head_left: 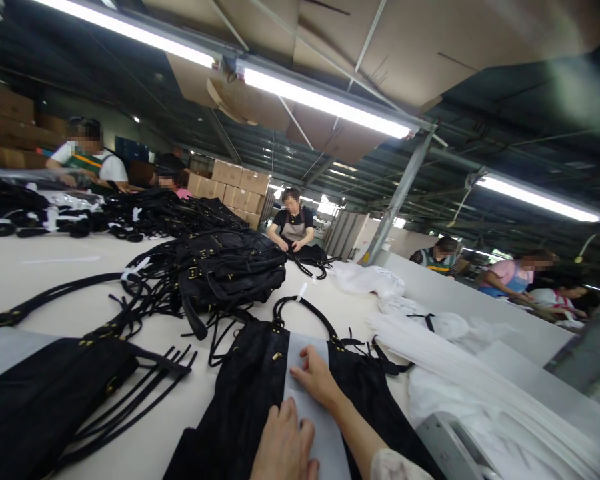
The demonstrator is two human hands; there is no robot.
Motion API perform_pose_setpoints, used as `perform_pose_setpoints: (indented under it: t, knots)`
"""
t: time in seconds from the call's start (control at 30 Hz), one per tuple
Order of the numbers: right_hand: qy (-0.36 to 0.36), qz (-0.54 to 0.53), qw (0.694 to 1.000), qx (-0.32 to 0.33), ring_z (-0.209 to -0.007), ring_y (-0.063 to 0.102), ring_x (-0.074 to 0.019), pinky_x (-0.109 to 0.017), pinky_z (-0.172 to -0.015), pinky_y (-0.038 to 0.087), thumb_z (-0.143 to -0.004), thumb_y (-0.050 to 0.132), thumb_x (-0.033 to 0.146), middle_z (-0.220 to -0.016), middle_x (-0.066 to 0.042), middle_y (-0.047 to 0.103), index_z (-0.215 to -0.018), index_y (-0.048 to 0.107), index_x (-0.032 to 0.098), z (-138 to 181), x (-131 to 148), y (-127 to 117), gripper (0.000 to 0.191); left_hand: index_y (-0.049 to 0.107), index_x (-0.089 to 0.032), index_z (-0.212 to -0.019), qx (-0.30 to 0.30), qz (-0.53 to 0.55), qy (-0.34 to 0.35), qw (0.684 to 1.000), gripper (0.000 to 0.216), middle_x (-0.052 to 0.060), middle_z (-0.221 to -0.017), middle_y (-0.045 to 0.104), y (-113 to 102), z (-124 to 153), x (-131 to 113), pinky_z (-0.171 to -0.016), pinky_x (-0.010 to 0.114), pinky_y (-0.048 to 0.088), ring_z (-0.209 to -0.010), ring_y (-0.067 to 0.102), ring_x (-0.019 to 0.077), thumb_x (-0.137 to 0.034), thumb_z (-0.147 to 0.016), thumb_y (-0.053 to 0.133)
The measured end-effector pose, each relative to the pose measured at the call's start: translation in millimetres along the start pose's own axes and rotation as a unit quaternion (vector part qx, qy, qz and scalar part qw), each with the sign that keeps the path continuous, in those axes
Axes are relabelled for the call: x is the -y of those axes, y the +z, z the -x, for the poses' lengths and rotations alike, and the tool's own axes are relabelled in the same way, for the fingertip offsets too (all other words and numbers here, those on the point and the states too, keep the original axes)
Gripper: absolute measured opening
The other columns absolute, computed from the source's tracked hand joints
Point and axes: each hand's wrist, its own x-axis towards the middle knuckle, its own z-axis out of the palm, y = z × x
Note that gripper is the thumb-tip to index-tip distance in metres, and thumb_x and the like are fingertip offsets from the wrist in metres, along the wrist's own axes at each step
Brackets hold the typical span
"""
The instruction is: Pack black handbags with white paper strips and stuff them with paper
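A flat black handbag (250,393) with a looped handle lies on the table right before me. A pale grey sheet (305,400) lies down its middle. My right hand (316,379) rests flat on the sheet's upper part, fingers stretched out toward the left. My left hand (283,448) lies lower on the sheet at the frame's bottom edge, fingers extended forward and together. Neither hand grips anything.
A pile of black bags (220,267) with straps lies beyond, another black bag (45,400) at left. White wrapping sheets (460,373) are heaped at right. Several people work around the long pale table (45,260); cardboard boxes (235,183) are stacked behind.
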Motion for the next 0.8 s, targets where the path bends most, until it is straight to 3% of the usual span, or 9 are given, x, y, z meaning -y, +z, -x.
perform_pose_setpoints:
  t: [0.13,0.2,0.4,0.57,0.7,0.77,0.8]
  knots:
    - [-0.008,-0.011,0.999,0.043,-0.067,0.051,-0.0131,-0.028,-0.063,0.046,-0.053,0.083,0.024,-0.083,0.005,0.049,-0.104,0.046,0.021,3.2,-0.9,-4.3,0.063,0.056,-0.003,-0.128,-0.001,-0.001,0.001,1.000,0.050,0.033,-0.143,0.041,0.4,3.2,-0.2,-0.107,0.058,0.029,-0.135,0.035,0.0433,-0.033,-0.088,0.056]
    - [-0.018,-0.006,0.999,0.036,-0.072,0.051,-0.0137,-0.029,-0.068,0.047,-0.051,0.083,0.022,-0.087,0.004,0.048,-0.106,0.048,0.020,5.5,-1.4,-2.8,0.065,0.054,-0.002,-0.130,0.004,0.006,0.002,1.000,0.051,0.035,-0.145,0.036,1.7,3.8,0.3,-0.109,0.058,0.025,-0.138,0.030,0.0432,-0.033,-0.089,0.056]
    - [-0.025,0.013,1.000,-0.005,-0.079,0.054,-0.0191,-0.033,-0.077,0.045,-0.061,0.074,0.020,-0.082,0.002,0.049,-0.102,0.050,0.019,5.9,1.3,3.2,0.048,0.051,0.000,-0.133,0.006,-0.010,0.006,1.000,0.053,0.037,-0.144,0.036,1.6,4.2,-0.8,-0.105,0.059,0.030,-0.135,0.033,0.0448,-0.032,-0.091,0.053]
    - [-0.043,0.014,0.997,-0.065,-0.086,0.057,-0.0252,-0.039,-0.083,0.043,-0.077,0.053,0.019,-0.085,-0.006,0.056,-0.096,0.054,0.018,6.7,25.8,-9.7,0.019,0.063,-0.001,-0.118,-0.013,-0.013,0.018,1.000,0.041,0.030,-0.121,0.058,-2.8,4.2,-6.9,-0.094,0.056,0.042,-0.116,0.052,0.0433,-0.028,-0.088,0.055]
    - [-0.131,-0.032,0.990,-0.030,-0.081,0.059,-0.0215,-0.033,-0.077,0.044,-0.088,0.042,0.030,-0.081,-0.005,0.061,-0.084,0.058,0.021,25.7,59.1,-6.8,0.019,0.071,-0.006,-0.101,0.016,-0.015,0.024,0.999,0.027,0.024,-0.108,0.066,-32.0,23.4,-6.1,-0.084,0.049,0.047,-0.102,0.061,0.0400,-0.023,-0.082,0.062]
    - [-0.173,-0.070,0.982,0.017,-0.073,0.059,-0.0178,-0.028,-0.070,0.045,-0.088,0.044,0.034,-0.073,-0.001,0.061,-0.082,0.059,0.022,40.3,72.6,6.0,0.021,0.070,-0.012,-0.092,-0.030,0.007,0.025,0.999,0.020,0.018,-0.099,0.069,-59.1,43.7,5.2,-0.080,0.042,0.048,-0.093,0.064,0.0335,-0.024,-0.085,0.056]
    - [-0.183,-0.098,0.978,0.037,-0.069,0.059,-0.0163,-0.026,-0.066,0.045,-0.089,0.044,0.036,-0.071,0.000,0.061,-0.084,0.060,0.022,47.9,77.8,13.8,0.022,0.068,-0.016,-0.088,-0.097,0.040,0.029,0.994,0.021,0.014,-0.096,0.070,-73.1,55.0,14.8,-0.078,0.038,0.047,-0.090,0.064,0.0289,-0.025,-0.088,0.049]
